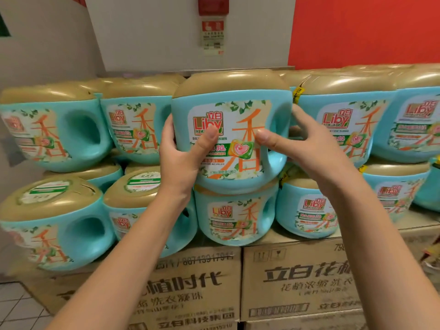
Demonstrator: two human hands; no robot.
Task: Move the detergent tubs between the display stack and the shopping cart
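Against a red-and-white wall [357, 32], we face teal detergent tubs [133, 125] labelled "Liby", stacked on cardboard cartons [297, 282]. Our left hand [181, 158] and right hand [307, 148] clasp the top middle tub [228, 96] by its sides, thumbs on its label [221, 115].

Tub [232, 115]: Liby, 立白, 30; carton [297, 289]: 立白.

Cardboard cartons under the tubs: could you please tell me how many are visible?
2: the left carton and the right carton, side by side beneath the tubs; more may be hidden below or behind.
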